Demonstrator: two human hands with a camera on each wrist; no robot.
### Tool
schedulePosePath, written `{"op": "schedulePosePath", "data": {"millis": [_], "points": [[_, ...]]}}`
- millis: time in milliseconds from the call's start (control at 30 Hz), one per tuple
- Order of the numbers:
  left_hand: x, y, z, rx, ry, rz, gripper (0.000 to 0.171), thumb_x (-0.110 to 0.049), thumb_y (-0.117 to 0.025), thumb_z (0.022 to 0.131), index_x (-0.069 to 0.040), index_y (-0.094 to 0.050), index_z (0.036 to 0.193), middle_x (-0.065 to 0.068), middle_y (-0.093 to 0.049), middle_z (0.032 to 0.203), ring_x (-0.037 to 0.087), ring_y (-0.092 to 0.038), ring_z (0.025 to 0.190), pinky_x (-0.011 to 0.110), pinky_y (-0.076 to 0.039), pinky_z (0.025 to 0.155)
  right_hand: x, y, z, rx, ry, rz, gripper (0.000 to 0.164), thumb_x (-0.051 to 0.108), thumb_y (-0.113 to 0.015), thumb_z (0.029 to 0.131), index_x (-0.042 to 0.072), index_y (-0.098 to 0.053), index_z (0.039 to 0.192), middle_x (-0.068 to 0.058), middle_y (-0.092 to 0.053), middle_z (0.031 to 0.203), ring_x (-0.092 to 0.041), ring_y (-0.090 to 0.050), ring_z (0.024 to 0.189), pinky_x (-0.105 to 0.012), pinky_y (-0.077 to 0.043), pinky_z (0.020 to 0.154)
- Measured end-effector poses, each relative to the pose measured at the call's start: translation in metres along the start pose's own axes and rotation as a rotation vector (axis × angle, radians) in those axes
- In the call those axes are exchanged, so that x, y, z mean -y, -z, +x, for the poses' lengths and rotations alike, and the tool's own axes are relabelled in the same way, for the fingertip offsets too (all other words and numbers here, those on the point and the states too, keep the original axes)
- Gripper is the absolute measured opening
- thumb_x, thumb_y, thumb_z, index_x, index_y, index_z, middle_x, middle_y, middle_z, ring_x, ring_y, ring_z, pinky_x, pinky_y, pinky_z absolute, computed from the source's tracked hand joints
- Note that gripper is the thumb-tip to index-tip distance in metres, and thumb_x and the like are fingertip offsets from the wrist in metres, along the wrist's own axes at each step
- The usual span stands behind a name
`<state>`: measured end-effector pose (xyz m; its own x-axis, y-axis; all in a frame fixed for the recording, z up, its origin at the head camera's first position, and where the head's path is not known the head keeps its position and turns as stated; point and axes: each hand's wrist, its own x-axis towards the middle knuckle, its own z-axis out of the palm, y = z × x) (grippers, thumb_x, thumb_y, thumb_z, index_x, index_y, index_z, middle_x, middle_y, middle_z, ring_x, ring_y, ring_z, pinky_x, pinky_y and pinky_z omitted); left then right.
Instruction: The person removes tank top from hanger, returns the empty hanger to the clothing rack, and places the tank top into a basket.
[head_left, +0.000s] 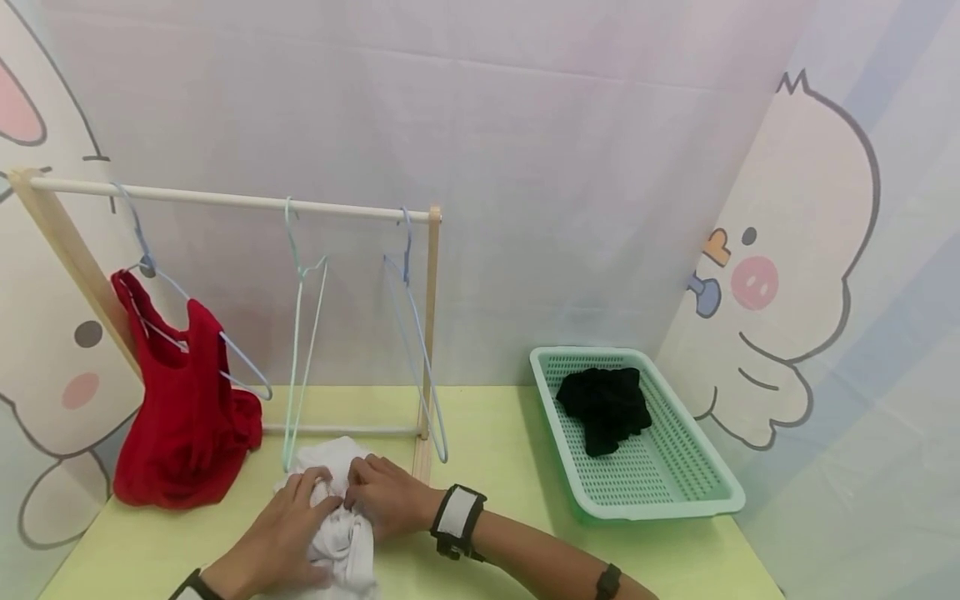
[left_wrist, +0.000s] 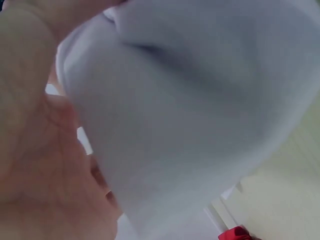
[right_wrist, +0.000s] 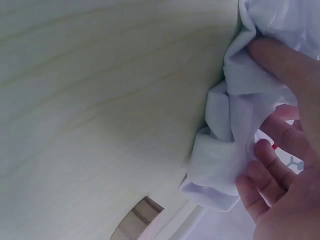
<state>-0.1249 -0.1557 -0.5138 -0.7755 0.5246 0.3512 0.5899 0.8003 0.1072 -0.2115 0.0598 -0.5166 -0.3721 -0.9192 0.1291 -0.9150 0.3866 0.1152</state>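
Note:
Bunched white cloth [head_left: 342, 542], probably a garment, is held between both hands over the front left of the table. My left hand [head_left: 279, 533] grips its left side, fingers bent over the folds. From the right, my right hand [head_left: 393, 497] pinches a gathered edge, its fingertips near the left thumb. In the left wrist view a broad white panel [left_wrist: 185, 130] hangs beside the palm and hides most of the fingers. Crumpled white folds [right_wrist: 220, 155] lie between thumb and fingers of the right hand in the right wrist view.
Behind the hands a rack [head_left: 247, 200] carries a green hanger [head_left: 294, 358], a blue hanger [head_left: 426, 358], and a red garment [head_left: 183, 425] on another blue hanger. A green basket [head_left: 678, 492] holding black cloth [head_left: 606, 408] stands right on the yellow table [head_left: 491, 467].

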Motion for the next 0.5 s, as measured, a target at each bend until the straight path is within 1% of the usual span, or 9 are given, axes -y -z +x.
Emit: {"op": "schedulePosePath", "data": {"millis": [67,100,133,200,267,333,433,500], "points": [[0.0004,-0.0021,-0.0004,-0.018,0.016,-0.003,0.076,-0.046,-0.101,0.054,-0.012,-0.075,0.117,0.024,-0.049,0.146,0.044,-0.047,0.133,0.054,-0.048,0.103,0.0005,0.0011,-0.0003,-0.024,0.007,-0.021,0.035,0.053,-0.081,0.089,0.027,-0.082,0.112,0.005,-0.054,0.123,-0.007,-0.044,0.102,-0.013,-0.034,0.089],[0.0005,-0.0026,-0.0007,-0.011,0.03,-0.015,0.076,-0.046,-0.1,0.055,-0.011,-0.075,0.117,0.027,-0.046,0.152,0.05,-0.042,0.14,0.06,-0.043,0.109,0.0008,0.0017,-0.0006,-0.031,0.004,-0.023,0.034,0.053,-0.081,0.089,0.027,-0.082,0.111,0.003,-0.053,0.128,-0.008,-0.046,0.107,-0.015,-0.036,0.093],[0.0008,-0.0027,-0.0011,0.003,0.047,-0.042,0.075,-0.044,-0.1,0.056,-0.011,-0.075,0.118,0.03,-0.044,0.155,0.054,-0.038,0.144,0.064,-0.039,0.112,0.0013,0.0024,-0.0012,-0.035,0.0,-0.016,0.034,0.053,-0.081,0.089,0.027,-0.082,0.11,0.0,-0.053,0.134,-0.011,-0.048,0.115,-0.017,-0.037,0.098],[0.0012,-0.0018,-0.0022,0.05,0.087,-0.107,0.076,-0.042,-0.099,0.06,-0.009,-0.073,0.123,0.033,-0.042,0.158,0.06,-0.035,0.146,0.07,-0.035,0.114,0.0019,0.0027,-0.0028,-0.035,-0.008,0.007,0.035,0.053,-0.082,0.089,0.025,-0.082,0.11,-0.005,-0.051,0.145,-0.016,-0.048,0.13,-0.024,-0.039,0.109],[0.0019,-0.0007,-0.003,0.097,0.111,-0.157,0.077,-0.041,-0.098,0.063,-0.009,-0.07,0.127,0.034,-0.045,0.156,0.063,-0.04,0.142,0.073,-0.038,0.111,0.0023,0.0019,-0.0046,-0.029,-0.013,0.046,0.036,0.051,-0.084,0.088,0.022,-0.081,0.111,-0.009,-0.048,0.154,-0.021,-0.046,0.141,-0.029,-0.038,0.116],[0.003,0.0003,-0.0037,0.14,0.125,-0.198,0.077,-0.04,-0.097,0.066,-0.01,-0.066,0.13,0.033,-0.048,0.154,0.062,-0.047,0.138,0.074,-0.044,0.106,0.0026,-0.0003,-0.0059,-0.013,-0.02,0.092,0.038,0.048,-0.085,0.087,0.02,-0.079,0.112,-0.01,-0.048,0.158,-0.023,-0.044,0.147,-0.031,-0.037,0.119],[0.0053,0.001,-0.004,0.181,0.121,-0.238,0.078,-0.04,-0.097,0.069,-0.012,-0.062,0.133,0.029,-0.053,0.15,0.057,-0.055,0.132,0.072,-0.051,0.097,0.0023,-0.0045,-0.007,0.015,-0.027,0.142,0.041,0.047,-0.084,0.088,0.018,-0.075,0.115,-0.009,-0.051,0.158,-0.02,-0.047,0.147,-0.028,-0.039,0.117],[0.0064,0.0013,-0.0043,0.189,0.109,-0.243,0.077,-0.04,-0.096,0.069,-0.013,-0.061,0.133,0.027,-0.055,0.148,0.053,-0.057,0.131,0.07,-0.054,0.092,0.002,-0.0071,-0.0077,0.028,-0.026,0.147,0.043,0.048,-0.083,0.088,0.018,-0.072,0.116,-0.007,-0.054,0.156,-0.018,-0.051,0.144,-0.025,-0.042,0.114]]}}
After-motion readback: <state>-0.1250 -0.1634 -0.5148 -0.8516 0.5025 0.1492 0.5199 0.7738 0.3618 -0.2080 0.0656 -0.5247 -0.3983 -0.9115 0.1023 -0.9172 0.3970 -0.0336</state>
